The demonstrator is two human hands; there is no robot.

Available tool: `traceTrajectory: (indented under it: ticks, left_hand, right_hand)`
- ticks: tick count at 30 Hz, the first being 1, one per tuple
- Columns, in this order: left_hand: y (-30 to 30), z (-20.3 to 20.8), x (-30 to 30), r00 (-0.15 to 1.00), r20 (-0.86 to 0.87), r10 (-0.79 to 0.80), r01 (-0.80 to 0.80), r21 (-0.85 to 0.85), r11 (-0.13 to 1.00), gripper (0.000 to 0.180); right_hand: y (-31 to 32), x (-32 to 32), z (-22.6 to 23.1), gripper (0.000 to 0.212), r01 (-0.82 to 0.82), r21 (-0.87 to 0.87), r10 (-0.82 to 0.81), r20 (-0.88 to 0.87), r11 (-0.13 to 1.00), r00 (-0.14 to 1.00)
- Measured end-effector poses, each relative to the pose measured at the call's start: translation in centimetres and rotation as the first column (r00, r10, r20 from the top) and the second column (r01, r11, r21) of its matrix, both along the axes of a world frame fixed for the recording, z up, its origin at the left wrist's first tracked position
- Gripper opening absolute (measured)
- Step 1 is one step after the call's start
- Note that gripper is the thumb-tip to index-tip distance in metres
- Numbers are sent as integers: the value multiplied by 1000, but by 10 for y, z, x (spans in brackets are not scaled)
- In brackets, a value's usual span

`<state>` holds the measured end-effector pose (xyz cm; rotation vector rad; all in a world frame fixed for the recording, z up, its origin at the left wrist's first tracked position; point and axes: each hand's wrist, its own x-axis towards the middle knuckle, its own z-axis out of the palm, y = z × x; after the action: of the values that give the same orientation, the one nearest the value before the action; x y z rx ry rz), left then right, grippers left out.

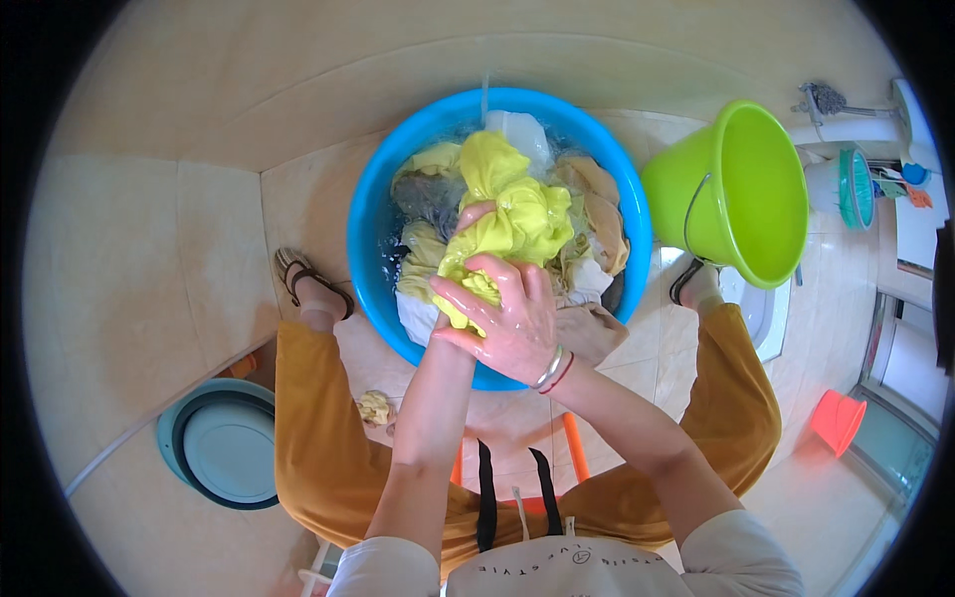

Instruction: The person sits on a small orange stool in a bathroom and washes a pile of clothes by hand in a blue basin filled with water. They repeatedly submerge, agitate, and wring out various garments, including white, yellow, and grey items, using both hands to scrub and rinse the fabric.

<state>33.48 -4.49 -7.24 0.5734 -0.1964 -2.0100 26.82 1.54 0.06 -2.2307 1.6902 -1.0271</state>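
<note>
A wet bright-yellow garment (517, 224) is bunched up over a big blue basin (364, 199). My left hand (475, 215) is closed in its folds, with only part of the fingers showing and the rest covered by cloth. Across the left wrist, my right hand (519, 320) bends its fingers over the lower end of the yellow cloth and grips it. Under and around the garment lie other soaked clothes in the basin: a beige piece (599, 214), a grey one (430, 204) and white ones. A thin stream of water (485, 95) falls at the basin's far rim.
To the right of the basin a lime-green bucket (761, 189) leans tilted. A grey-green collapsible basin (229, 448) lies at the left. Beside my leg is a crumpled yellowish cloth (374, 408). A red container (838, 422) and a lined bin (856, 189) stand farther right.
</note>
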Motion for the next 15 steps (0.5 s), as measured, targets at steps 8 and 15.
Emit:
traceTrajectory:
  ticks: [8, 15]
  left_hand:
    - [-3, -11, -7, 996, -88, -22, 32, 109, 994, 28]
    - [-12, -41, -3, 998, -57, 42, -28, 230, 973, 28]
  right_hand:
    - [-24, -4, -14, 23, 208, -83, -186, 216, 975, 959]
    - [-41, -17, -30, 14, 131, 74, -148, 313, 989, 938]
